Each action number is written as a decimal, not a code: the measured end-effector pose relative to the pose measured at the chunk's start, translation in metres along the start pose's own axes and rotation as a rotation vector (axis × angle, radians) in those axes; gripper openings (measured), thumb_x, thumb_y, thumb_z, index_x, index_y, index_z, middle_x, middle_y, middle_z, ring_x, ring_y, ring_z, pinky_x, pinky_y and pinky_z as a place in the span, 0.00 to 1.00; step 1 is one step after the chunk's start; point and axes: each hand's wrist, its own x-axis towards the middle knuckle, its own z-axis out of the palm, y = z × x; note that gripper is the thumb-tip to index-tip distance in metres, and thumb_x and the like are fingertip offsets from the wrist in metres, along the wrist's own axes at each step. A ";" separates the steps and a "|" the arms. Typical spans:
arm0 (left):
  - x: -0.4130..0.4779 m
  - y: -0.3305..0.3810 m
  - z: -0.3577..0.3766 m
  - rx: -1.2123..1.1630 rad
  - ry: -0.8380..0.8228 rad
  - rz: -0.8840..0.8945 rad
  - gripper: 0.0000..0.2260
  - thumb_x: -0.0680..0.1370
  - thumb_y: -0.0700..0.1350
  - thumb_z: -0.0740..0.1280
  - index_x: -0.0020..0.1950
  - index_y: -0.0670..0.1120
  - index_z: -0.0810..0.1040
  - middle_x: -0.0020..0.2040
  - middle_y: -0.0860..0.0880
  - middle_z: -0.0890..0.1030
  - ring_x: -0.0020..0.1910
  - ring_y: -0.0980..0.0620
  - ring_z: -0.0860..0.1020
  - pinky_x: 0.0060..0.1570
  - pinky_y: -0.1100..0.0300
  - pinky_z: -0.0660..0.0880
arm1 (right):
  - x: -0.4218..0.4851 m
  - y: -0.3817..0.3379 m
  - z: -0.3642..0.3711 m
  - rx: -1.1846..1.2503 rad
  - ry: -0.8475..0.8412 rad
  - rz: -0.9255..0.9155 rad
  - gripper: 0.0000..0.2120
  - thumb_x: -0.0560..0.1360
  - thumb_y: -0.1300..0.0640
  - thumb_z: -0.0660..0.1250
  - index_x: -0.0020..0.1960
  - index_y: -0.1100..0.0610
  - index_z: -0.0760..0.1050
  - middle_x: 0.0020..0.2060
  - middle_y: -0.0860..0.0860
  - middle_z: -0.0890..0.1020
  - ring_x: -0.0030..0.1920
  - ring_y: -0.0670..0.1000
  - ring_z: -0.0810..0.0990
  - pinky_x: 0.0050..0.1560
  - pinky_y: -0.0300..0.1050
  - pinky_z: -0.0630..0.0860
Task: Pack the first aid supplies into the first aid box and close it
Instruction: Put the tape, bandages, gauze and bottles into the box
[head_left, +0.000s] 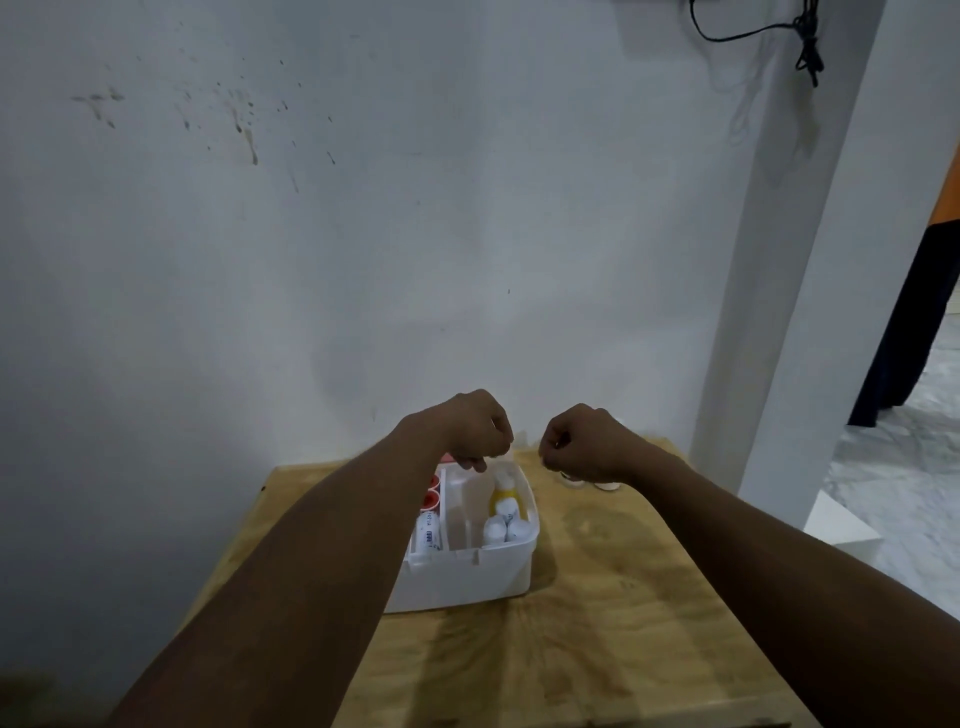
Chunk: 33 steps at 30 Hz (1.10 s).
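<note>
Sitting on a wooden table (597, 639) against a pale wall (363, 234), one open white first aid box (462, 571) holds its supplies in compartments: at its left side two red-topped rolls (430, 493) lie one behind the other, with one white tube (429, 535) printed in small blue text in front of them; further right one yellow bottle (503, 499) stands behind two white caps (506, 529). One left hand (475, 431) hangs over the box's far edge, fingers curled and pinched together, though what they grip is too blurred to tell. One right hand (584, 444) hovers beside it, past the box's right rim, fingers closed in a loose fist, and beneath it two small white round things (592, 486) rest on the table
</note>
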 end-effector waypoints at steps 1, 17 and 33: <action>0.004 0.003 -0.001 0.002 0.032 0.015 0.10 0.78 0.39 0.68 0.58 0.43 0.81 0.48 0.44 0.83 0.43 0.47 0.87 0.43 0.56 0.84 | 0.003 0.005 -0.003 -0.004 0.017 0.031 0.06 0.72 0.57 0.68 0.44 0.57 0.83 0.43 0.50 0.85 0.45 0.50 0.82 0.48 0.46 0.81; 0.113 0.045 0.046 0.276 0.049 0.296 0.31 0.76 0.44 0.73 0.77 0.52 0.67 0.73 0.47 0.72 0.71 0.47 0.70 0.68 0.53 0.70 | 0.059 0.100 -0.013 -0.299 -0.002 0.241 0.22 0.74 0.57 0.70 0.67 0.54 0.72 0.61 0.55 0.76 0.57 0.56 0.78 0.55 0.47 0.78; 0.070 0.037 -0.033 0.228 0.234 0.270 0.13 0.75 0.47 0.76 0.56 0.44 0.80 0.49 0.47 0.79 0.46 0.47 0.82 0.52 0.51 0.80 | 0.060 0.037 -0.054 -0.151 0.384 0.029 0.10 0.72 0.54 0.67 0.52 0.56 0.78 0.49 0.54 0.82 0.48 0.56 0.80 0.44 0.46 0.73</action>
